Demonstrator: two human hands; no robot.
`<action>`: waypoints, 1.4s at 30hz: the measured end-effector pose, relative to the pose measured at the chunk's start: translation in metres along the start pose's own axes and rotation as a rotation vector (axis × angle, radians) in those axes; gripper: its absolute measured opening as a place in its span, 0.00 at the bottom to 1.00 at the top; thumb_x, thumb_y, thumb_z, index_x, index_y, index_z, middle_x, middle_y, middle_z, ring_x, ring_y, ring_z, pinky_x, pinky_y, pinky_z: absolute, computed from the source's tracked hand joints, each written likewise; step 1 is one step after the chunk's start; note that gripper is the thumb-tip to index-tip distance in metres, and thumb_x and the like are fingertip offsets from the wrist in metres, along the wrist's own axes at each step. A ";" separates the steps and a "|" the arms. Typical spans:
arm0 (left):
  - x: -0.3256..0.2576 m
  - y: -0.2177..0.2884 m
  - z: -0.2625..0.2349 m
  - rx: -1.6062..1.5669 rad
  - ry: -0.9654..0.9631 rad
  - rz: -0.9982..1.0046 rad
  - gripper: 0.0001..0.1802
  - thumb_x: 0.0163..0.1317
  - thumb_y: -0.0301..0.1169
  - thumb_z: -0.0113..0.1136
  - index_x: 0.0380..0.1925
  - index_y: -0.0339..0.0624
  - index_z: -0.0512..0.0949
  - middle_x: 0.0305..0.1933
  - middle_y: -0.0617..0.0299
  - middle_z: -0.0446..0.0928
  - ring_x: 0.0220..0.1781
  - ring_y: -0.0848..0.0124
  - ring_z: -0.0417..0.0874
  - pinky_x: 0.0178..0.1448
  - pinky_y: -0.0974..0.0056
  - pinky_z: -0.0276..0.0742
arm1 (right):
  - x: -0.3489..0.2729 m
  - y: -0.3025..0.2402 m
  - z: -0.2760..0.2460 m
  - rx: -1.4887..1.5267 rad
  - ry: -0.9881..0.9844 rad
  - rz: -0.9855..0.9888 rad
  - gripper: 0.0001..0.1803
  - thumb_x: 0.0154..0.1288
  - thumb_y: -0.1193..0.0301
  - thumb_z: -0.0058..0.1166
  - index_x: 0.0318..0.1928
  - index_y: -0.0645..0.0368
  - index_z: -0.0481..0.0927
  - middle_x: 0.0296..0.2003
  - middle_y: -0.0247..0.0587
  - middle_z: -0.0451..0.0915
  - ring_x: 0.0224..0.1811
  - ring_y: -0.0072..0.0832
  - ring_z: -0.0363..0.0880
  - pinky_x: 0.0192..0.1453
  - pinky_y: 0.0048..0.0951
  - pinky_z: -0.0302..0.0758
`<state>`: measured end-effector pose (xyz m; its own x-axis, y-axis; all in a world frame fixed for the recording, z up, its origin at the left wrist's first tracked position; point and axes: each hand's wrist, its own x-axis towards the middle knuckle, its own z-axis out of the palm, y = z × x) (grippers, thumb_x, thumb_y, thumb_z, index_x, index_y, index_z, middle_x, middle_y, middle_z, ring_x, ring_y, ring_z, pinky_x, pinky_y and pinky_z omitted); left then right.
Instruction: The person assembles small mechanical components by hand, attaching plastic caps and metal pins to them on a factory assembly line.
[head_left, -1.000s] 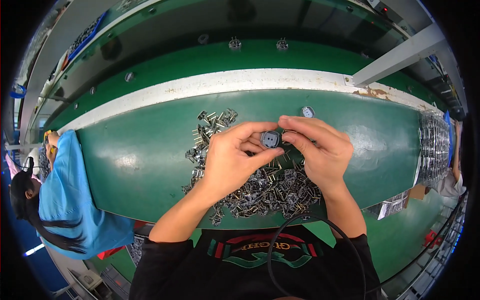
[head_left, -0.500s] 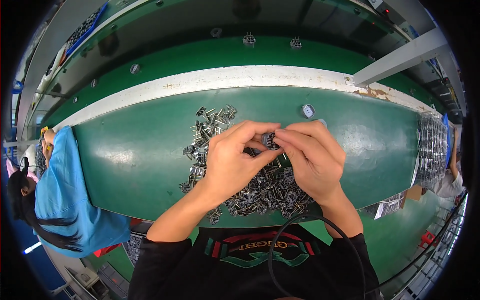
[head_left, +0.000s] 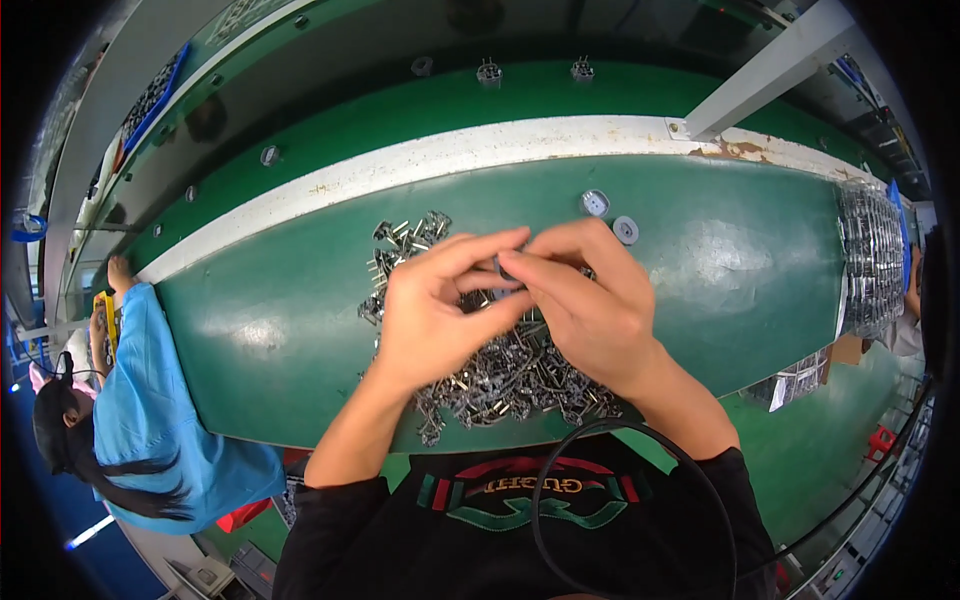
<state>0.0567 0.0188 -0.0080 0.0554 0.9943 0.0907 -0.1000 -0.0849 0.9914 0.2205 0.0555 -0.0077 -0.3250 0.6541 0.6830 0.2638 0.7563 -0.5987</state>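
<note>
At the centre of the frame, the left hand point(head_left: 435, 310) and the right hand point(head_left: 590, 300) meet, their fingers pinched narrow on a small dark part point(head_left: 503, 268). Under them, a pile of metal parts point(head_left: 500, 375) lies on the green tabletop point(head_left: 270, 330). Two round grey caps point(head_left: 610, 215) sit just above the hands.

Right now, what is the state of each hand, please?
Left hand: fingers pinched on a small part, above the metal parts pile.
Right hand: fingertips pinched on the same small part, which is mostly hidden.
</note>
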 end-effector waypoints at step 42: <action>0.064 0.009 -0.028 -0.588 -0.242 -0.265 0.22 0.63 0.18 0.62 0.58 0.33 0.73 0.59 0.42 0.78 0.55 0.62 0.84 0.60 0.60 0.81 | 0.014 0.021 -0.025 0.175 0.191 0.248 0.08 0.56 0.82 0.68 0.38 0.64 0.85 0.32 0.40 0.81 0.27 0.21 0.78 0.27 0.21 0.74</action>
<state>0.0316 0.0837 0.0043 0.3662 0.9285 -0.0613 -0.5707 0.2762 0.7733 0.2446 0.0807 -0.0004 -0.0907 0.8206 0.5642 0.1485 0.5714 -0.8072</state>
